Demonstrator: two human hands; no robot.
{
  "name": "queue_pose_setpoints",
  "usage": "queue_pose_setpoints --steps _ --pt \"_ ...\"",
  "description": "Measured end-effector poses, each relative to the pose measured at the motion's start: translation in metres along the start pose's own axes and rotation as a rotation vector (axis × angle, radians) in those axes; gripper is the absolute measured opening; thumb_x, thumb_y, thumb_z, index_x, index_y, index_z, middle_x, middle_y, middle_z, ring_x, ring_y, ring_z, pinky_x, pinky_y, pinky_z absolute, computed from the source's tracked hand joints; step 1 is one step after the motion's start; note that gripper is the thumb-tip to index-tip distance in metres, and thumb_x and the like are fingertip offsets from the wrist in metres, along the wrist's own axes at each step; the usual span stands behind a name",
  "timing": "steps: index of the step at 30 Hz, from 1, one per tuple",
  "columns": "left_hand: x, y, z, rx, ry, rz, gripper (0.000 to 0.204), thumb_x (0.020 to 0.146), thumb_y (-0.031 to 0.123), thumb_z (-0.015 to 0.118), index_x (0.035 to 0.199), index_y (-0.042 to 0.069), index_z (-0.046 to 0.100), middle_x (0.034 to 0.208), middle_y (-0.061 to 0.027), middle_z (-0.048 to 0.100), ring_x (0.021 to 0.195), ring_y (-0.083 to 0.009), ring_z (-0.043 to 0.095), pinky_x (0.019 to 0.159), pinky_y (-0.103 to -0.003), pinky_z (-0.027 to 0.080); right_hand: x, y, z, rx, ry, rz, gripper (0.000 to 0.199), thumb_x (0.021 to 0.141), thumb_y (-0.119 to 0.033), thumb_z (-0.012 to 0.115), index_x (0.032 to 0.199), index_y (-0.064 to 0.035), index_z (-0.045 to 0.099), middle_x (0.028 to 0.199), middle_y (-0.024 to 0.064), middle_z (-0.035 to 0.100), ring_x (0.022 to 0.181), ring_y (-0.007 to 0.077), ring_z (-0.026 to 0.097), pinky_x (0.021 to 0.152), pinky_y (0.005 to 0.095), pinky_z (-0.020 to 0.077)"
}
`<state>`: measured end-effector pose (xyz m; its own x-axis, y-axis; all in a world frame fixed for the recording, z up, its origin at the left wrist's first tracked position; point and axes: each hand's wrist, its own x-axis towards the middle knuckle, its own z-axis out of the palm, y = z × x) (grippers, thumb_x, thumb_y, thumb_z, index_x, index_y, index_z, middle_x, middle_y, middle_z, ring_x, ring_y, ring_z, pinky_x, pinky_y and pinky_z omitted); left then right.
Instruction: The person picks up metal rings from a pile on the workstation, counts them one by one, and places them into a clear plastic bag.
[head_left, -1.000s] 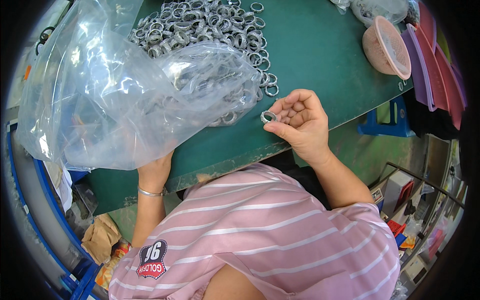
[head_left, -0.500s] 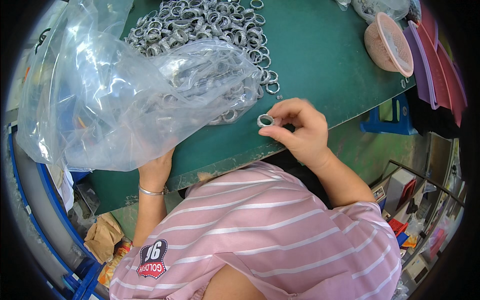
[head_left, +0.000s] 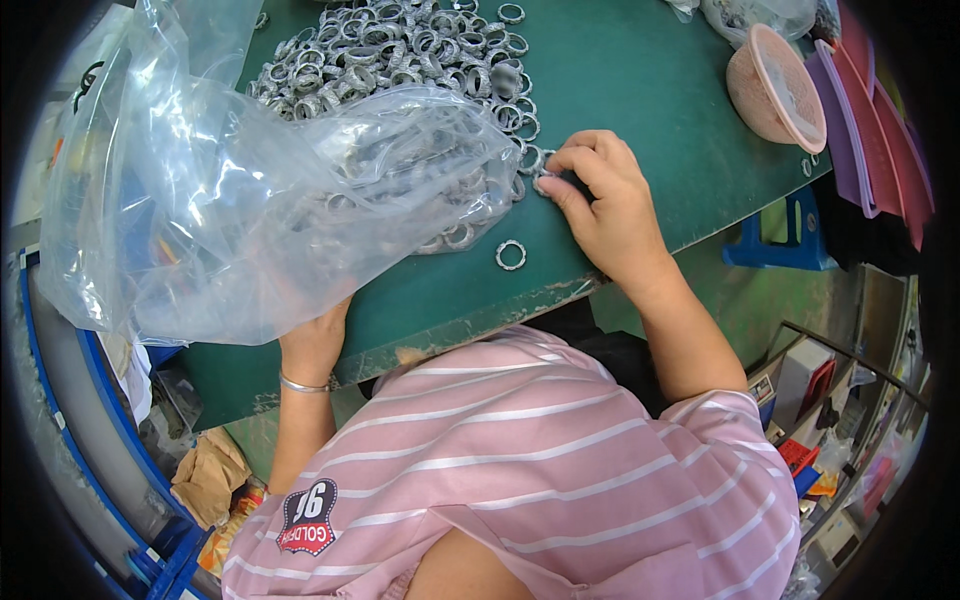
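Right hand (head_left: pixel 612 212), right of centre: thumb and fingertips pinch a grey ring (head_left: pixel 541 185) at the right edge of the ring heap (head_left: pixel 385 50), upper centre. Left hand (head_left: pixel 315 345), left of centre: fingers hidden by the clear bag (head_left: pixel 220 200); grip cannot be told. Near centre, a loose ring (head_left: pixel 500 255) lies on the green table (head_left: pixel 650 90); upper right, a pink basket (head_left: pixel 750 95).

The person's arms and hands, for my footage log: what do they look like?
The right hand wears no glove or bracelet; further up that arm is a short pink sleeve with white stripes. The left hand, partly hidden, has a thin silver bangle at its wrist.
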<state>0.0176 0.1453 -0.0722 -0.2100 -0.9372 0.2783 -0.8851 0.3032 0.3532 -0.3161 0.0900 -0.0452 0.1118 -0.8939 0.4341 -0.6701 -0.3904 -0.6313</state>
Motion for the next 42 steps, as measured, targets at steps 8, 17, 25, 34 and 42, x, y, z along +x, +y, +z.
queue_pose_setpoints --steps 8,17,25,34,42 --pt "-0.001 0.001 -0.001 -0.168 -0.049 -0.224 0.067 0.08 0.018 0.074 0.131 -0.009 0.042 0.129 -0.0267 0.047 0.114 -0.0407 0.047 0.102 -0.044 0.035 -0.009 0.005 -0.01 0.275 0.101 0.243 0.011 0.077 0.0 0.072 0.084 -0.0005 0.063 0.093 0.0105 0.064 0.072 0.0193 0.06 0.062 0.0284 0.0492" --pt "0.003 0.005 -0.002 -0.238 0.012 -0.242 0.057 0.089 0.039 0.067 0.121 -0.006 0.052 0.114 -0.0179 0.06 0.103 -0.0305 0.057 0.093 -0.038 0.043 -0.019 -0.018 -0.009 0.198 -0.032 -0.049 0.017 0.073 -0.003 0.076 0.085 -0.0016 0.063 0.093 0.0131 0.061 0.079 0.0267 0.061 0.067 0.0324 0.0511" --pt "0.004 0.008 -0.009 -0.284 -0.11 -0.251 0.044 0.082 0.013 0.071 0.12 -0.003 0.056 0.116 -0.0194 0.058 0.104 -0.0361 0.053 0.096 -0.04 0.041 -0.019 -0.008 -0.009 0.029 0.016 0.007 0.022 0.069 0.0 0.075 0.08 -0.0018 0.056 0.084 0.011 0.059 0.074 0.0291 0.056 0.064 0.0368 0.0474" --pt "0.013 0.022 -0.01 -0.167 0.037 -0.094 0.029 0.083 0.014 0.069 0.109 0.002 0.064 0.109 -0.0165 0.063 0.099 -0.0376 0.056 0.093 -0.045 0.042 -0.014 -0.009 -0.014 -0.097 -0.005 -0.012 0.015 0.071 0.006 0.067 0.079 -0.003 0.058 0.08 0.0101 0.06 0.073 0.0279 0.059 0.064 0.0355 0.0491" --pt "0.014 0.021 -0.01 -0.106 0.096 -0.063 0.032 0.082 0.017 0.069 0.109 0.0 0.064 0.11 -0.0171 0.063 0.1 -0.0376 0.056 0.096 -0.045 0.039 0.001 0.014 -0.04 0.532 0.104 0.49 0.007 0.082 0.007 0.064 0.088 0.0035 0.067 0.09 0.0045 0.061 0.076 0.0109 0.063 0.068 0.0225 0.0528"
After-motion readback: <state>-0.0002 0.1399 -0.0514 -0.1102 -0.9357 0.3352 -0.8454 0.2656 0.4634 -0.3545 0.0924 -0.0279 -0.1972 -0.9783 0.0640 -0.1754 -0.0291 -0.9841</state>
